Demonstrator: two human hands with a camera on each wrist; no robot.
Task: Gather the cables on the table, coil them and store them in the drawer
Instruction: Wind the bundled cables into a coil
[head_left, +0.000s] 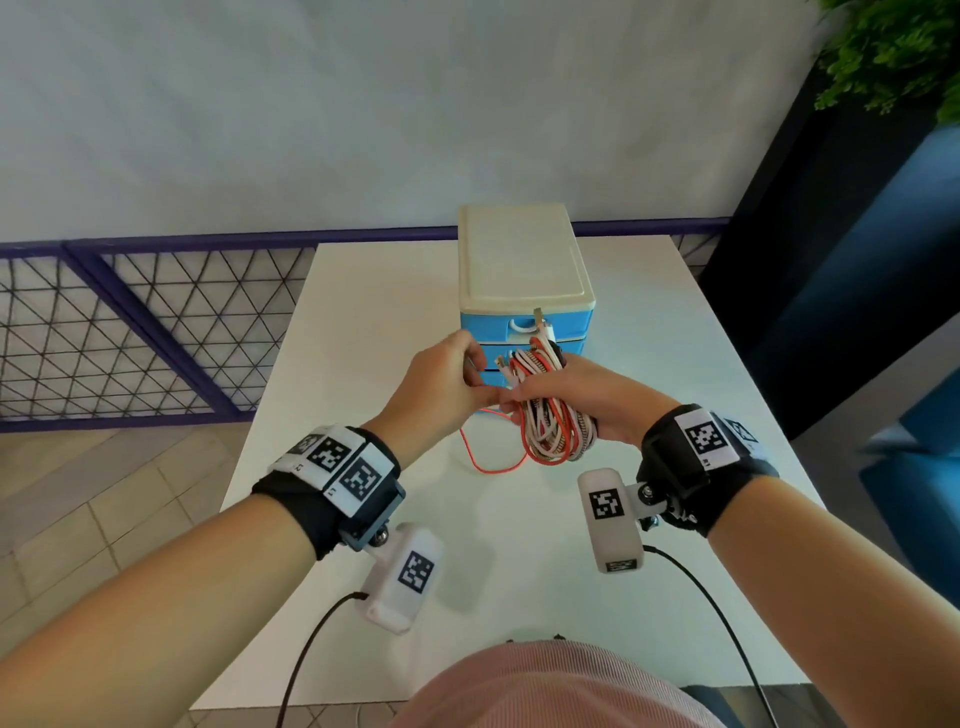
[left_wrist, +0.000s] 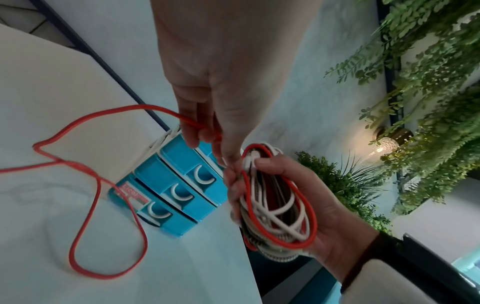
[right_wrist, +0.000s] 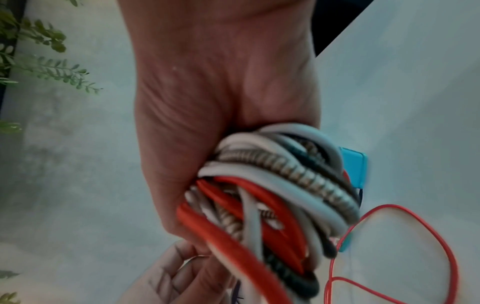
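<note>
My right hand grips a coiled bundle of cables, red, white and braided grey loops, held above the table in front of the drawer unit. In the right wrist view the bundle of cables fills my right hand. My left hand pinches the red cable just beside the coil. The red cable's loose tail lies in loops on the table. The unit's three blue drawers are closed.
The white table ends a short way left and right of my hands. The drawer unit stands at its far middle. A purple mesh railing lies to the left, plants and a dark blue wall to the right.
</note>
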